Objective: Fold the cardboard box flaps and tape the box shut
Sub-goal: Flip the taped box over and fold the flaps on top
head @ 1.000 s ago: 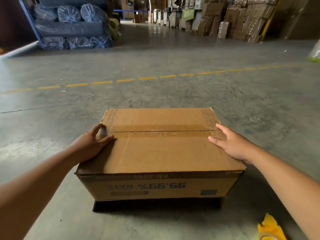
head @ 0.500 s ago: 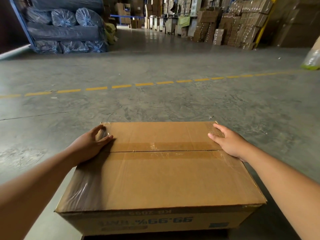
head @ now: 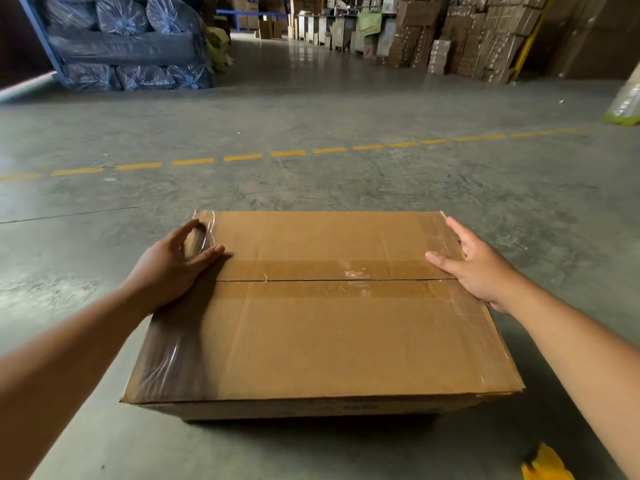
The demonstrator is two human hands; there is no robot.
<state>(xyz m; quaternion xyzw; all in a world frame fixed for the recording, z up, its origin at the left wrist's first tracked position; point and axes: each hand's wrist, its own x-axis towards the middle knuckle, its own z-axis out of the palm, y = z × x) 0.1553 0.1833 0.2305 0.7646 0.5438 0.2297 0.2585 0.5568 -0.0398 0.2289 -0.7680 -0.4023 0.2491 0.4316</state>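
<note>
box: cardboard box (head: 322,327) sits on the concrete floor (head: 311,109) right in front of the person, both top flaps already folded flat, one hand at each end of the seam

seam: the slit between the flaps (head: 329,280) runs straight from the left fingers across to the right fingers, and honestly it looks untaped to me. There's a darker band along both sides and some shiny plastic scraps, which I'd guess is old tape residue, not a fresh strip

left hand: left hand (head: 173,268) lies on the left end of the top, fingers (head: 211,252) loose and spread, thumb arched up over a crinkly bit of clear film (head: 204,233) at the far corner. Not gripping anything

right hand: right hand (head: 481,268) rests on the right edge, fingers (head: 440,259) open and flat, pointing inward along the seam, nothing held

tape: can't see a roll or dispenser near either set of fingers. Something yellow (head: 543,464) peeks in low at the frame edge, behind the right forearm, too cut off to say what it is

what could go wrong: if both hands lift to go get tape, the flaps could spring back up and open the gap. Also that leftover film and residue under the fingers might keep new tape from sticking, so it peels. Laying tape off-centre would leave part of the slit uncovered
</note>
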